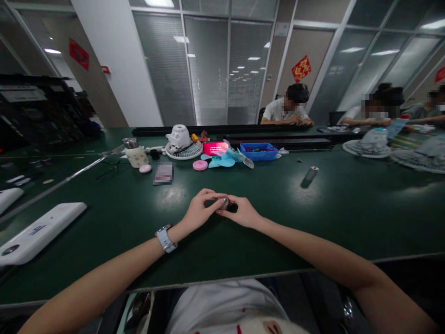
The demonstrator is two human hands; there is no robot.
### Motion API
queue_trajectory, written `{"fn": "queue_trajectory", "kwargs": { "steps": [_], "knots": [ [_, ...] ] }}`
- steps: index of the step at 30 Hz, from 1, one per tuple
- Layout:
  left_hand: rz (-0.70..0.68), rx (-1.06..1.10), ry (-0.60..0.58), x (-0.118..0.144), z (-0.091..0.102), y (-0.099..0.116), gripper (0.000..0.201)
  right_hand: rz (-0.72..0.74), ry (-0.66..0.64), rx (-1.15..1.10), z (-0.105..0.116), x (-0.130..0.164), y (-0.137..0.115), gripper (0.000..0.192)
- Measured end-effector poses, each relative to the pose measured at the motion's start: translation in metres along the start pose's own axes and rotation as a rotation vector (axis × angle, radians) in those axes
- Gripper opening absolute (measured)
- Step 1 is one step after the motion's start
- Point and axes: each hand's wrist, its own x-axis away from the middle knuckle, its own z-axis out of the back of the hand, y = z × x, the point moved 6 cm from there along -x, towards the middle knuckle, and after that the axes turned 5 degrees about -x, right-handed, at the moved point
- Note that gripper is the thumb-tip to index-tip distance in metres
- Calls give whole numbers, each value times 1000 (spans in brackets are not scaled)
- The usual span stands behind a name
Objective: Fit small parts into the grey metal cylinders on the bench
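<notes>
Near the middle of the green table, my left hand (pixel 204 207) and my right hand (pixel 242 211) meet around a small metal cylinder (pixel 225 202). Its round silvery end shows between the fingertips, while the fingers cover most of its body. Both hands are closed on it, the left thumb lying across it and the right thumb and fingers pinching its side. Farther right, a grey cylinder with a shiny metal top (pixel 310 175), resembling a battery, stands by itself on the table, apart from both hands.
Along the back lie a white fan part (pixel 179 141), blue fan blades (pixel 222 160), a blue tray (pixel 259 152), a pink disc (pixel 200 165) and a patterned bottle (pixel 135 154). A long white device (pixel 43 232) rests at left. People sit across the table.
</notes>
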Motion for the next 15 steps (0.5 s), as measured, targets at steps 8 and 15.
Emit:
{"fn": "queue_trajectory", "kwargs": {
  "steps": [8, 15],
  "knots": [
    [14, 33, 38, -6, 4, -3, 32, -19, 4, 12, -1, -1, 0, 34],
    [40, -151, 125, -13, 24, -22, 33, -43, 3, -6, -3, 1, 0, 44]
  ]
}}
